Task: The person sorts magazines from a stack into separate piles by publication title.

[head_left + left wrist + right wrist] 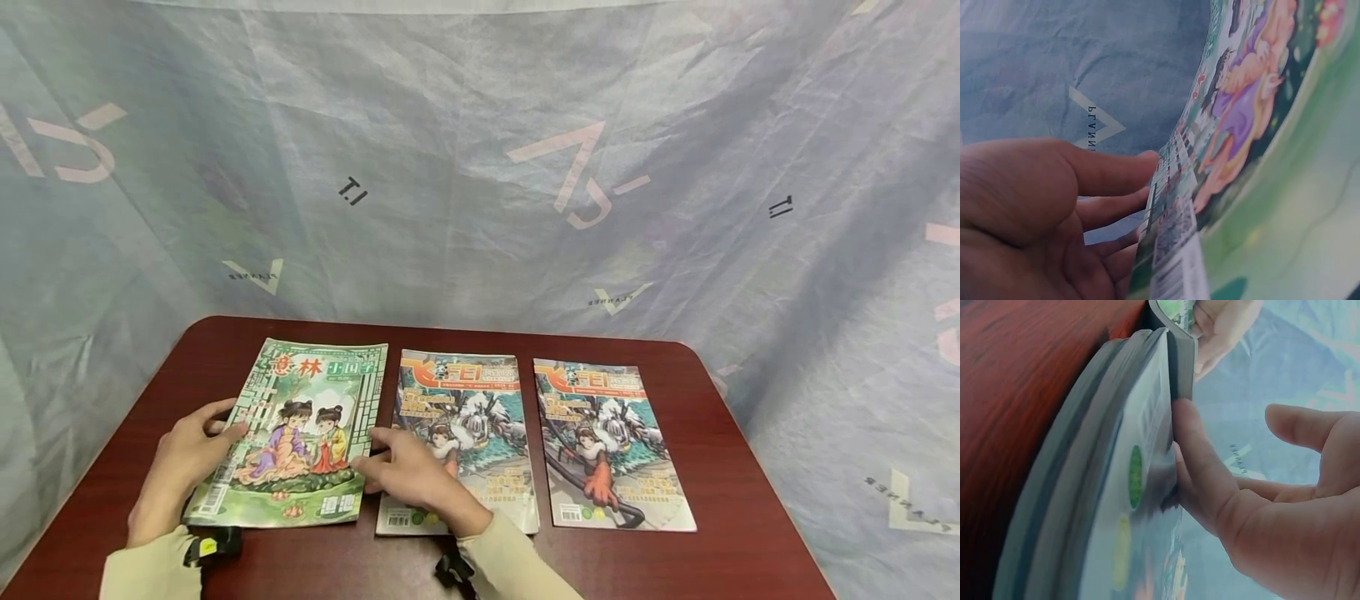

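A green illustrated magazine (300, 450) lies slanted on the left of the table, its left side raised and bowed in the left wrist view. My left hand (183, 454) pinches that left edge near the barcode, thumb (1138, 167) at the cover side and fingers lower, partly hidden. My right hand (412, 471) is at the opposite edge. Its fingertips (1188, 419) touch the magazine's side, while the thumb stands off above the cover. Beneath this hand lies the middle FEI magazine (487, 450), whose side shows several layers in the right wrist view.
Another FEI magazine (615, 450) with the same cover lies to the right, apart from the middle pile. All rest on a dark red wooden table (720, 467) with rounded back corners. A grey printed cloth (465, 183) hangs behind and along both sides.
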`<action>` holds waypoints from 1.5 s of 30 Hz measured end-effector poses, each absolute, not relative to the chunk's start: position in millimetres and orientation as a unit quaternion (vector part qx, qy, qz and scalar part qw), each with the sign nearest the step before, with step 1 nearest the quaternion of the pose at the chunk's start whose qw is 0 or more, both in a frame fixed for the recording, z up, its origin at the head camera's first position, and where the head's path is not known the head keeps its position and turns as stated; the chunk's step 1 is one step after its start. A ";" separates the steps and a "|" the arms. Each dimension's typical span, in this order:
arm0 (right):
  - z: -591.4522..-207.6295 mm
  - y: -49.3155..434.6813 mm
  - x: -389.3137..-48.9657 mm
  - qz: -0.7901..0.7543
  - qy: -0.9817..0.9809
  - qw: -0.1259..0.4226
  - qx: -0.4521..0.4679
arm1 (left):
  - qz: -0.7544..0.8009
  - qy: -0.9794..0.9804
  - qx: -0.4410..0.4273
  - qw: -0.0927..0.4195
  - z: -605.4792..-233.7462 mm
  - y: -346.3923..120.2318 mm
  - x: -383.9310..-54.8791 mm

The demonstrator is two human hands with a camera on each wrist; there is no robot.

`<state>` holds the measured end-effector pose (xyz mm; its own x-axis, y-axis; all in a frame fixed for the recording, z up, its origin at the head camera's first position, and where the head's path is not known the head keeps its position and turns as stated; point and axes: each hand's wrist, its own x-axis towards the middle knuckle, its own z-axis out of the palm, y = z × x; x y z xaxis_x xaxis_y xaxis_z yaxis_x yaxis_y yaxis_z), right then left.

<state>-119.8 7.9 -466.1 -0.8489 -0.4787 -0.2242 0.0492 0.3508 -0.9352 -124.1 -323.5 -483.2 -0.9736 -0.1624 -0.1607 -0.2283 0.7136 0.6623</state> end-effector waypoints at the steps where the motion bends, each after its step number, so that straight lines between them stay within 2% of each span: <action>1: -466.2 8.1 -119.9 -0.554 0.784 0.240 -0.140 | 0.363 0.924 -0.107 0.045 -482.9 -323.8 -124.0; 9: -465.8 12.0 -123.1 -0.592 0.752 0.258 -0.134 | 0.347 0.931 -0.104 0.037 -481.8 -325.0 -121.8; 20: -460.6 17.2 -125.8 -0.537 0.788 0.244 -0.179 | 0.335 0.937 -0.093 0.004 -481.4 -324.4 -121.4; 30: -458.4 18.5 -124.5 -0.537 0.786 0.251 -0.175 | 0.349 0.927 -0.128 0.041 -479.3 -322.7 -123.8; 45: -460.1 19.5 -127.4 -0.533 0.788 0.245 -0.186 | 0.347 0.927 -0.129 0.055 -477.6 -320.6 -123.4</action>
<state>-127.4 19.5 -460.1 -0.8107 -0.5545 -0.1876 -0.0329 0.3631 -0.9312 -123.4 -320.6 -477.6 -0.9609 -0.2005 -0.1908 -0.2765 0.7261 0.6295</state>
